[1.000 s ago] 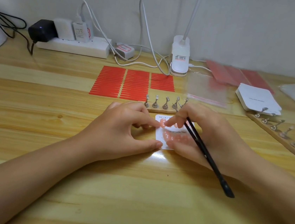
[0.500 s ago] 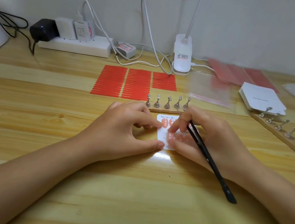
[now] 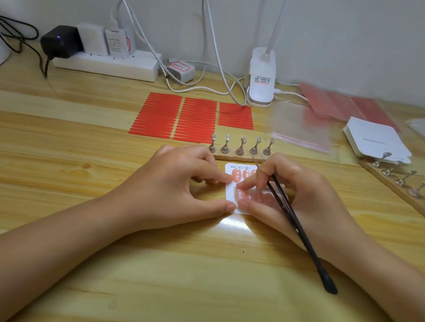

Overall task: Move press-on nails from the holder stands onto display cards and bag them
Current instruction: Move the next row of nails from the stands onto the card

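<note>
A white display card (image 3: 232, 189) lies flat on the wooden table (image 3: 140, 271), just in front of the near holder stand (image 3: 239, 152), a wooden strip carrying five small metal posts. Pink press-on nails (image 3: 240, 175) sit in a row along the card's top edge, and a second row shows lower down, partly hidden under fingers. The left hand (image 3: 177, 183) pins the card's left edge, its index fingertip on the upper part and its thumb tip at the lower left corner, fingers curved and pinching that edge. The right hand (image 3: 289, 193) grasps a pair of black tweezers (image 3: 294, 223), whose thin metal tips point up toward the near stand while the dark rounded end sticks out over the wrist; its index fingertip presses down on the card among the nails and its thumb rests on the card's lower edge. A second holder stand (image 3: 409, 193) lies slanted at the right, well apart from the card, with a stack of blank white cards (image 3: 375, 139) touching its far end. Behind the near stand lie sheets of red adhesive strips (image 3: 179, 117) and a clear bag (image 3: 302, 128) with a red seal line. Further back stand a white clip lamp (image 3: 261, 84) and a power strip (image 3: 106, 64) with chargers plugged in
</note>
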{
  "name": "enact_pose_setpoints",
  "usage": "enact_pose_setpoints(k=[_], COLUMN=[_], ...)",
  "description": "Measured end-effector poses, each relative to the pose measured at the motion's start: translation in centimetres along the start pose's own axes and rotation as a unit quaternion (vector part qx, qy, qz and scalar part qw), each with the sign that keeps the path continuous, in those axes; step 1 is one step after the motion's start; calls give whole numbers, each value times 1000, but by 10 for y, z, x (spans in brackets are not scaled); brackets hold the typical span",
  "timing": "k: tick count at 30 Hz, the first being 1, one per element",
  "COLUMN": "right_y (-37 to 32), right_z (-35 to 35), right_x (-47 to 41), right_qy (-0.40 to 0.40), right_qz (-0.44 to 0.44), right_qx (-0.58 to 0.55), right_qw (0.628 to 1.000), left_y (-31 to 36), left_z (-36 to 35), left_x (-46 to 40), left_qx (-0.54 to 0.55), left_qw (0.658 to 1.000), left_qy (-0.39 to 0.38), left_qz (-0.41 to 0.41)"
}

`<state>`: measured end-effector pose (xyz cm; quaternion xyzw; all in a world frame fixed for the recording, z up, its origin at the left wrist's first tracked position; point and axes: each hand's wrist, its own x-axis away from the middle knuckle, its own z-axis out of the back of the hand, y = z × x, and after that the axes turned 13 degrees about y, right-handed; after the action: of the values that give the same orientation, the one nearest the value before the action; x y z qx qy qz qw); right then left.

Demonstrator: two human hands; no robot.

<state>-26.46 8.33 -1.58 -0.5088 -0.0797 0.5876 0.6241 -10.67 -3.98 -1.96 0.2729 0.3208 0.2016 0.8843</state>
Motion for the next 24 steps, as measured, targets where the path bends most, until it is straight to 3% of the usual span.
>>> enact_pose_setpoints(k=[24], right_y=[0], right_z=[2], right_x=[3], right_qy=[12], right_qz=[55], right_qx=[60], right_qw=[997], left_y=[-1], left_z=[1], left_x=[1], left_qx=[-14], left_qw=[1000], left_qy=[3], left_qz=[-21])
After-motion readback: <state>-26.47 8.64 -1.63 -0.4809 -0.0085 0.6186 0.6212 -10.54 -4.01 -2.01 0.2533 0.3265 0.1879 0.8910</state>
